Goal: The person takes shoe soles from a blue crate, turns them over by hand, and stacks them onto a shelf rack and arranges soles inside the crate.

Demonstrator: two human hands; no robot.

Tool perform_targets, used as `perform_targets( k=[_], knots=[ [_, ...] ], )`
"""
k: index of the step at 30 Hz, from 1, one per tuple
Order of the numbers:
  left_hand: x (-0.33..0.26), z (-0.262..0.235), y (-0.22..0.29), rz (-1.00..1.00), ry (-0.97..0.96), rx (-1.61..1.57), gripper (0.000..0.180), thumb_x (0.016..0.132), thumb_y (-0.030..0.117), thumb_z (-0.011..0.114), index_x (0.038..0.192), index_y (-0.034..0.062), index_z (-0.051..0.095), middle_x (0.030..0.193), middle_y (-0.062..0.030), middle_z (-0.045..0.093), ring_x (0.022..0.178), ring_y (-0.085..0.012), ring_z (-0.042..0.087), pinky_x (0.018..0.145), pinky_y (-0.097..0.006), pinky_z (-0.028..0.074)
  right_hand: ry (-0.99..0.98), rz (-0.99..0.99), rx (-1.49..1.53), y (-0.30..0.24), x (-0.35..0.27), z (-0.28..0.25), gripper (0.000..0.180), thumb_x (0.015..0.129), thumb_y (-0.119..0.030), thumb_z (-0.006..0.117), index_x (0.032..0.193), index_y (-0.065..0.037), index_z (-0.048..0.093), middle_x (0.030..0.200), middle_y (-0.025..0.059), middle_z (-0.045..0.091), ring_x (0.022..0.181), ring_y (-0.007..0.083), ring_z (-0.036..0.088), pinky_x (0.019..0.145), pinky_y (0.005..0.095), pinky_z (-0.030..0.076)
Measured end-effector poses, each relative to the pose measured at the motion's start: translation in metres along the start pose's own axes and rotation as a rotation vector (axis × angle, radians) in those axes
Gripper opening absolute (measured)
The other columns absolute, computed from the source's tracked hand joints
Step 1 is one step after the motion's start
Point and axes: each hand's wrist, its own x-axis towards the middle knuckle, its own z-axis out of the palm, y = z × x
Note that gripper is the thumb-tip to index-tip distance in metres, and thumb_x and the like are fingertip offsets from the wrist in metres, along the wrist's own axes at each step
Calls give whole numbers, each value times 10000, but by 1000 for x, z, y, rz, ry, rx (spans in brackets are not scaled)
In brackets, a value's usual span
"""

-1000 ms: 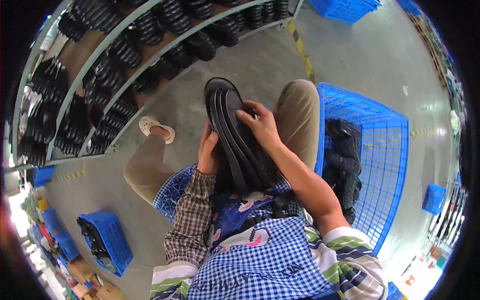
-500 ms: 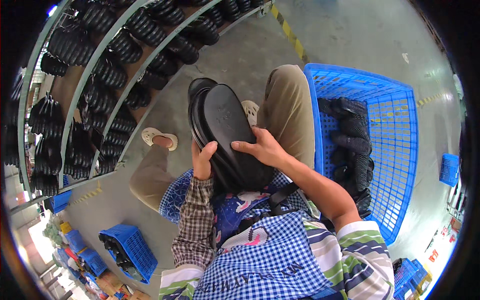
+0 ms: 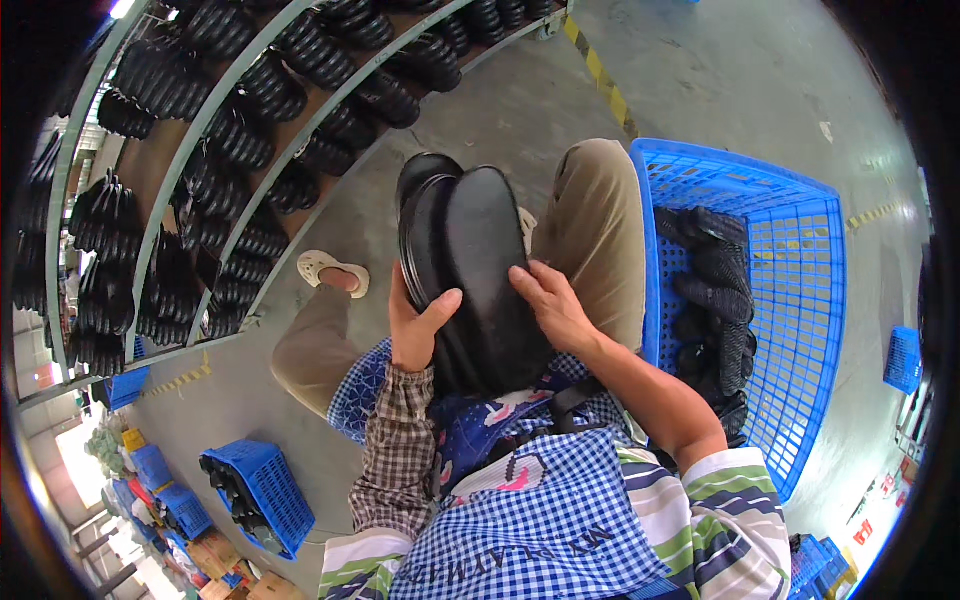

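Note:
Over my lap rests a stack of black shoe soles [image 3: 424,230], toes pointing away from me. My left hand [image 3: 417,325] is closed on the stack's left side, its thumb lying over the top. The uppermost sole [image 3: 484,235] shows a smooth, shiny, plain face and sits fanned a little to the right of the others. My right hand [image 3: 552,305] pinches this sole by its right edge, thumb on the upper face and fingers at the side. The heel ends rest close to my patterned apron [image 3: 520,500].
A blue plastic crate [image 3: 650,250] stands by my right knee, with several black textured soles [image 3: 722,290] inside along its left side. To the left rises a metal rack [image 3: 180,215] packed with black soles. Another blue crate [image 3: 275,490] with dark pieces stands at lower left.
The top face has gone from one with a stamped mark to a plain one, and that sole now leans out to the right. My right hand has shifted to its right edge.

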Motion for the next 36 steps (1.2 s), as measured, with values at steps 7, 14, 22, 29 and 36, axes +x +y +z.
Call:
perform_targets(
  k=[7, 14, 22, 29, 36],
  knots=[
    [-9, -18, -8, 112, 101, 74, 730, 712, 120, 685, 1362, -35, 391, 1233, -111, 547, 1122, -211, 537, 996, -328, 414, 94, 109, 585, -6, -10, -5, 377, 1010, -293, 491, 1220, 17, 535, 1061, 85, 644, 913, 179, 637, 824, 326, 526],
    [-20, -19, -1, 206, 194, 66, 719, 716, 81, 664, 1366, -38, 380, 1231, -112, 544, 1122, -202, 537, 996, -322, 410, 127, 104, 496, -12, -11, -5, 361, 1010, -288, 496, 1207, 12, 539, 1029, 67, 641, 875, 156, 624, 795, 305, 519],
    [-19, -24, -2, 159, 222, 52, 706, 711, 76, 660, 1354, -40, 392, 1242, -111, 546, 1119, -202, 541, 998, -326, 410, -30, -34, 245, -40, -29, 9, 379, 977, -273, 564, 1191, 37, 527, 1022, 54, 601, 908, 116, 547, 818, 263, 458],
    [-21, -25, -3, 142, 291, 67, 674, 794, 157, 697, 1362, -42, 392, 1272, -109, 536, 1139, -189, 528, 1006, -323, 399, -245, 18, -88, -42, -39, 21, 593, 881, -297, 703, 1285, 67, 467, 1152, 104, 602, 1020, 140, 572, 893, 285, 465],
    [-24, -45, -20, 225, 178, -136, 825, 828, 392, 743, 1400, -55, 350, 1329, -111, 506, 1193, -198, 508, 1018, -323, 388, -415, 362, 332, -34, -38, 14, 574, 833, -260, 748, 1256, 50, 513, 1103, 92, 647, 946, 153, 624, 830, 282, 500]
  ],
)
